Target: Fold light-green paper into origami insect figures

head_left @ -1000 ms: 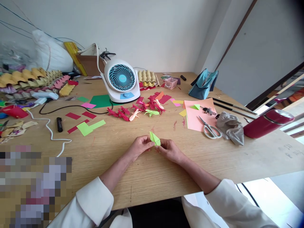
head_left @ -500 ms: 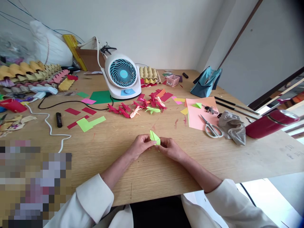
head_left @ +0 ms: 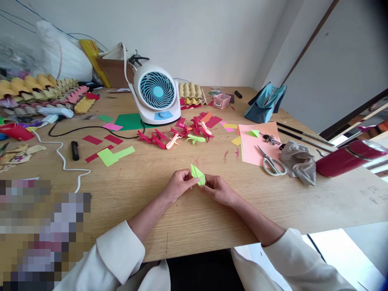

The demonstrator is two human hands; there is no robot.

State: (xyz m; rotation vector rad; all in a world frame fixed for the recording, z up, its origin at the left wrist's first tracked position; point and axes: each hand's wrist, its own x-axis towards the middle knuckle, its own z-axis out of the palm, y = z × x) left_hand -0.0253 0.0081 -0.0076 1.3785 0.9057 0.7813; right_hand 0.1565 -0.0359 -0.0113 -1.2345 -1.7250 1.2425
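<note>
A small piece of folded lime-green paper (head_left: 197,173) is pinched between both hands, just above the wooden table (head_left: 145,230). My left hand (head_left: 179,186) grips its left side, with the thumb across the front. On the right edge my right hand (head_left: 218,189) is closed, thumb and fingers together at the lower corner. Crease lines run diagonally over the paper, and its back is hidden. Beyond the hands lie several folded red paper figures (head_left: 157,139) and a lime-green figure (head_left: 196,139).
A white fan (head_left: 157,95) stands at the back. To the right are scissors (head_left: 273,165) on pink paper (head_left: 251,151), a grey cloth (head_left: 298,161), a red flask (head_left: 348,159) and a blue bag (head_left: 266,103). Lime-green scraps (head_left: 109,157) and a black marker (head_left: 74,150) lie left.
Both hands stay in about the same place, still holding the green paper, which has tilted slightly and shows a bit more of its face. The view has shifted a little.
</note>
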